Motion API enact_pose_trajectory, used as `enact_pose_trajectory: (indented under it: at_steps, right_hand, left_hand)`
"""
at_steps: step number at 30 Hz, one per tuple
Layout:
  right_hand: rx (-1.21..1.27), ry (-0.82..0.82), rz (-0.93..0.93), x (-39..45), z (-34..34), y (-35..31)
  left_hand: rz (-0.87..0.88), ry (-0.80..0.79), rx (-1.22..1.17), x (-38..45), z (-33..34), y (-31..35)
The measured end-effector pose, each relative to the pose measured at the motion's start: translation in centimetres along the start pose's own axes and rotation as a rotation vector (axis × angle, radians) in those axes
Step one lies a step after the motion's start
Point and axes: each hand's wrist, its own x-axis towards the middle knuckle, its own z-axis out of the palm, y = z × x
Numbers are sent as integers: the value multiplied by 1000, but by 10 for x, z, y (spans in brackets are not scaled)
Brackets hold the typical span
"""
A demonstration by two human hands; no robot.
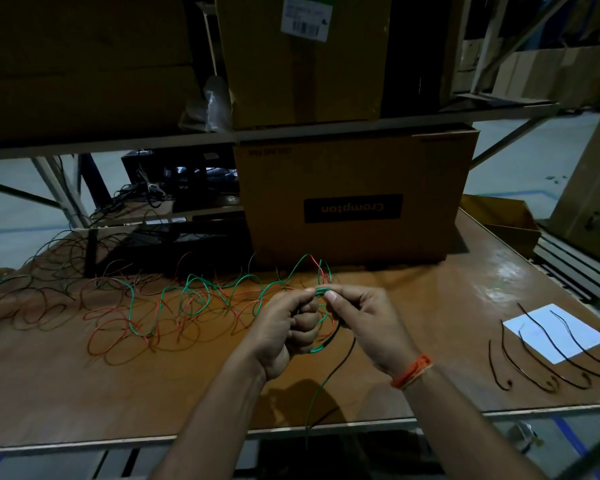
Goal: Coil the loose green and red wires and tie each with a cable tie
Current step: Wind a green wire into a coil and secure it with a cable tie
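Both hands were up over the near table (84,393) edge — left hand (284,330) and right hand (368,323) each pinched the green wire (321,292) between thumb and fingertip, a small loop hanging between them. Rest of it trailed left into the red wires (125,327), black cable ties (541,355) sat off right, and a cardboard box (354,199) stood behind.

Green wire (191,289) and red wire (118,327), thin, plain, no stripes. Surface (84,386) is orange-brown wood grain, glossy at the right. White paper sheet (555,332) with black cable ties (534,358) across it. Boxes: brown cardboard; lower box (357,199) has a black label with tan lettering, upper box (305,60) a white label with a barcode. Orange wristband (413,371) on the right wrist. Floor pale grey with blue tape lines (568,441).
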Motion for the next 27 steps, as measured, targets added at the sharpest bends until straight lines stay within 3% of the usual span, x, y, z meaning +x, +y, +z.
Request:
enact_pose_trajectory:
  at_steps: [6,14,20,27]
  right_hand:
    - [-43,-5,-34,4,-3,4]
    - [-74,143,-10,1,-5,15]
    - [-296,256,-47,-5,-5,21]
    - [-269,225,-14,-16,-11,23]
  left_hand:
    - [-2,17,-22,3,5,4]
    - [-51,92,-508,14,11,1]
    - [-86,34,-559,16,11,-10]
    - [-47,93,-635,18,11,-7]
